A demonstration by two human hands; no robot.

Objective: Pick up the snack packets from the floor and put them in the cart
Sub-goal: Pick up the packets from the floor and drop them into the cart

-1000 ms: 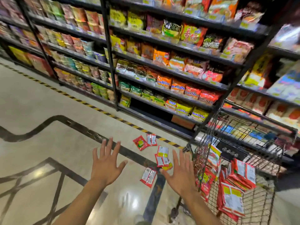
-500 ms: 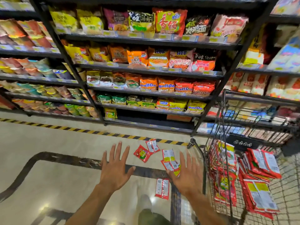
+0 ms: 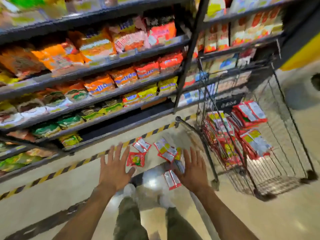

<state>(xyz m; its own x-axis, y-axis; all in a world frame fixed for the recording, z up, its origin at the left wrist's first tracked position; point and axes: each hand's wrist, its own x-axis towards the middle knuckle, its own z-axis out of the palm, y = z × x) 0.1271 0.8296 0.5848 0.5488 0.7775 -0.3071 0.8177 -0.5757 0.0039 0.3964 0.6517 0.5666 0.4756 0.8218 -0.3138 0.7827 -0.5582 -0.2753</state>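
Person, head view: left grip [image 3: 115, 168] and right grip [image 3: 194, 170] bare, forearms unsleeved; olive-green trousers [image 3: 129, 220]; white shoes [image 3: 129, 190] just beyond the trouser hems.

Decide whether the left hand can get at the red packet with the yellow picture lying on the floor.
Probably yes: the left hand is open, empty, right beside the red packet, with only bare floor between them.

Bright overhead store lighting; white glare patch on the glossy beige tiled floor [image 3: 152, 182]. Heavy motion blur and blocky smearing across the dark metal shelves of coloured packets [image 3: 97, 70]. Wide-angle bending tilts edges.
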